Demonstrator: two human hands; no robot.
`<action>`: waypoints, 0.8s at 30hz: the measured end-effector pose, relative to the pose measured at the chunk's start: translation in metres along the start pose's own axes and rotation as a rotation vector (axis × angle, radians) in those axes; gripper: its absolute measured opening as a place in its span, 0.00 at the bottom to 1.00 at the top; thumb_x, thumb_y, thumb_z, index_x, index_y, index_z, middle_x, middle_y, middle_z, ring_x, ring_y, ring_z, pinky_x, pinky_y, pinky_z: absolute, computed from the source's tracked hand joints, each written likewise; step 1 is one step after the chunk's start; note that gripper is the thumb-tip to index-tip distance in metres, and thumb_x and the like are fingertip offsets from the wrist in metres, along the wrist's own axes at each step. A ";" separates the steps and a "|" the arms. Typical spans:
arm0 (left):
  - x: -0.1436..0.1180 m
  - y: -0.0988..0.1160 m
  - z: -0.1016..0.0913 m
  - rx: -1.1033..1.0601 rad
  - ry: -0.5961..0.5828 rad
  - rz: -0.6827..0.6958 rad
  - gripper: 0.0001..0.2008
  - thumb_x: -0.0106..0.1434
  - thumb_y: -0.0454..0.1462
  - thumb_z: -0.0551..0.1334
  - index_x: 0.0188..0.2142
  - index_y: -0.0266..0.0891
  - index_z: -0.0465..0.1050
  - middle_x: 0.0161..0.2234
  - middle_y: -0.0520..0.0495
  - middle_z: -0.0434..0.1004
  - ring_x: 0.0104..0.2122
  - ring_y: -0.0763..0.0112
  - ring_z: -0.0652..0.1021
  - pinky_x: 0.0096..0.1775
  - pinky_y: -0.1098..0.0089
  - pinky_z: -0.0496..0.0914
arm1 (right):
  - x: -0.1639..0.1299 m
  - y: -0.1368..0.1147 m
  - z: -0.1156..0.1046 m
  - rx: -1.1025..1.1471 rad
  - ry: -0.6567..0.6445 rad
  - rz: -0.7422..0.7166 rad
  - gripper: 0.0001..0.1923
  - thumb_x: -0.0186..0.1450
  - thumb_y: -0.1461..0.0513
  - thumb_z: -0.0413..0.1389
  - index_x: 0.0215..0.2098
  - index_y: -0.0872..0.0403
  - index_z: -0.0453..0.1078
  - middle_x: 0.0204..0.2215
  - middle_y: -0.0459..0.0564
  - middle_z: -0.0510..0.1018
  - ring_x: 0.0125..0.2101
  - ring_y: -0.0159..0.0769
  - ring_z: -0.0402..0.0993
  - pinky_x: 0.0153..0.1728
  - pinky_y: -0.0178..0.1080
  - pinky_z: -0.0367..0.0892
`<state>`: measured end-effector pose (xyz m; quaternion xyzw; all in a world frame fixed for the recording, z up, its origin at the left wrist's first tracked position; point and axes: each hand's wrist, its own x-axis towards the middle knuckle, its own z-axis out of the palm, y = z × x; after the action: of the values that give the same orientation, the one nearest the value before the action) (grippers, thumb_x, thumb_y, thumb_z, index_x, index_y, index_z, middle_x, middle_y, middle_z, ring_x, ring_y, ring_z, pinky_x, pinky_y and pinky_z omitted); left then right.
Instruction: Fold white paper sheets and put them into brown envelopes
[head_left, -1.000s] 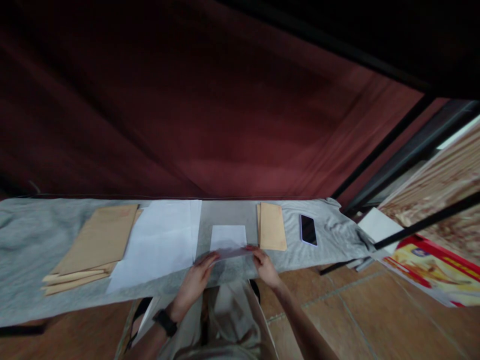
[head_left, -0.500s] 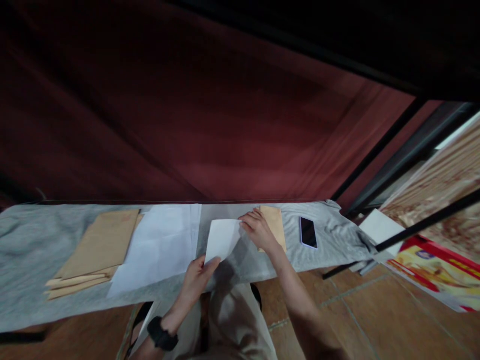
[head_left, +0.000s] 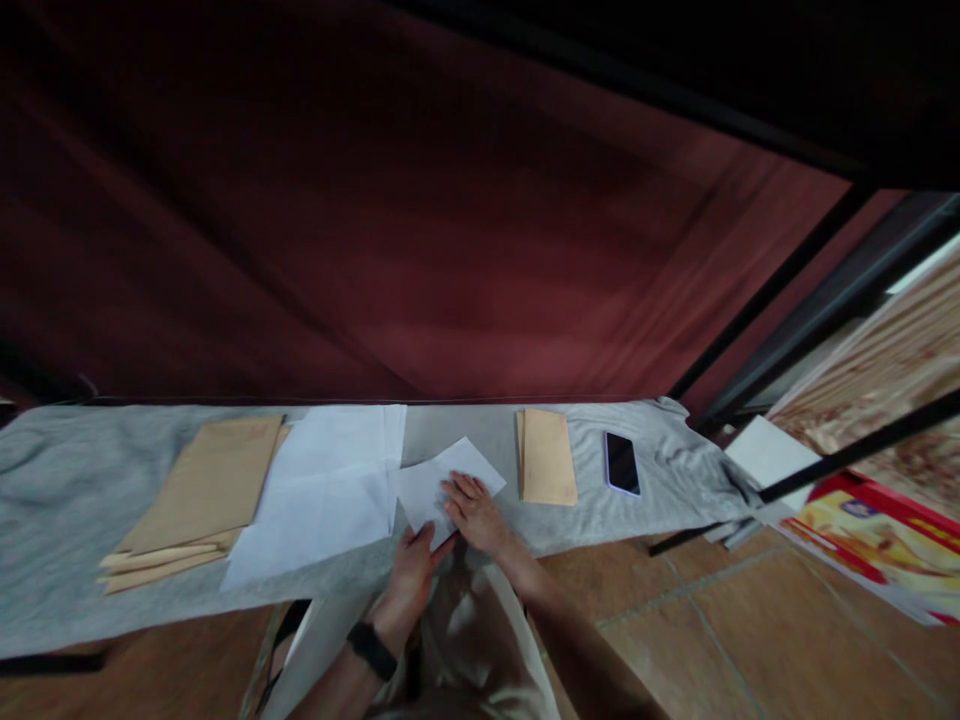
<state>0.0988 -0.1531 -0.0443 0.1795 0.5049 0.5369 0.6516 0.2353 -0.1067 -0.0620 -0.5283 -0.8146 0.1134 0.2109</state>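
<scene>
A folded white sheet of paper (head_left: 427,488) lies at an angle on the grey cloth in front of me, its near part over the table edge. My left hand (head_left: 415,568) grips its lower edge, thumb on top and the other fingers partly hidden. Flat on the paper's right half rests my right hand (head_left: 474,512), fingers stretched out and pressing on it. To the left of the folded sheet are larger white sheets (head_left: 322,500), laid overlapping. A small pair of brown envelopes (head_left: 549,457) sits to the right of my right hand.
Larger brown envelopes (head_left: 206,485) are stacked at the left. A phone (head_left: 622,463) lies on the grey cloth (head_left: 690,465) at the right. Beyond the table's right end are a dark metal bar (head_left: 862,460) and a red and yellow box (head_left: 877,530). Dark red fabric (head_left: 450,250) hangs behind.
The folded paper has come down from a raised, tilted position onto the cloth. My right hand has moved from its upper corner to lie on it, nearer my left hand.
</scene>
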 end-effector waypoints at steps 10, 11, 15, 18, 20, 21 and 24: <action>-0.004 -0.001 -0.006 -0.012 -0.029 -0.086 0.14 0.60 0.32 0.66 0.46 0.37 0.70 0.37 0.44 0.82 0.32 0.61 0.84 0.36 0.62 0.80 | 0.010 0.034 0.007 -0.142 0.137 0.134 0.23 0.74 0.57 0.49 0.66 0.51 0.63 0.67 0.54 0.64 0.67 0.45 0.58 0.67 0.54 0.54; -0.005 -0.001 -0.006 -0.005 -0.021 -0.093 0.13 0.60 0.32 0.65 0.45 0.37 0.69 0.36 0.45 0.82 0.31 0.62 0.84 0.36 0.63 0.80 | 0.010 0.037 0.007 -0.144 0.146 0.148 0.24 0.74 0.57 0.49 0.66 0.53 0.62 0.67 0.56 0.64 0.67 0.46 0.58 0.66 0.54 0.54; -0.009 0.001 -0.005 0.026 -0.032 -0.122 0.12 0.60 0.31 0.65 0.44 0.36 0.69 0.32 0.45 0.82 0.30 0.63 0.84 0.35 0.64 0.80 | 0.009 0.043 0.009 -0.089 0.176 0.185 0.25 0.73 0.59 0.49 0.66 0.57 0.62 0.67 0.60 0.64 0.67 0.48 0.57 0.66 0.56 0.54; -0.010 0.008 -0.006 0.178 -0.055 -0.012 0.11 0.61 0.34 0.65 0.44 0.38 0.70 0.34 0.45 0.83 0.29 0.62 0.83 0.33 0.63 0.79 | 0.007 0.041 0.008 0.044 0.229 0.188 0.27 0.71 0.62 0.50 0.67 0.55 0.61 0.66 0.58 0.64 0.67 0.47 0.57 0.66 0.57 0.56; -0.008 0.018 -0.009 0.411 -0.072 0.135 0.09 0.62 0.38 0.65 0.42 0.40 0.73 0.30 0.47 0.82 0.26 0.60 0.82 0.31 0.63 0.78 | 0.005 0.037 -0.001 0.166 0.259 0.174 0.31 0.69 0.64 0.50 0.70 0.53 0.55 0.68 0.57 0.62 0.68 0.45 0.55 0.66 0.54 0.57; -0.007 0.024 -0.012 0.551 -0.087 0.233 0.08 0.62 0.39 0.65 0.40 0.40 0.74 0.27 0.47 0.81 0.26 0.59 0.82 0.32 0.63 0.77 | 0.005 0.035 -0.009 0.224 0.277 0.167 0.34 0.68 0.65 0.50 0.72 0.52 0.51 0.69 0.56 0.60 0.69 0.43 0.54 0.67 0.53 0.56; -0.003 0.048 -0.017 0.945 -0.136 0.632 0.11 0.64 0.37 0.60 0.45 0.44 0.78 0.36 0.45 0.84 0.37 0.57 0.83 0.43 0.61 0.76 | 0.005 0.027 -0.042 0.327 0.408 0.190 0.42 0.67 0.63 0.51 0.74 0.51 0.38 0.72 0.54 0.50 0.71 0.42 0.46 0.69 0.52 0.50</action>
<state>0.0597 -0.1438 -0.0129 0.6279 0.5688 0.4087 0.3394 0.2745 -0.0922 -0.0347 -0.5730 -0.6731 0.1539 0.4414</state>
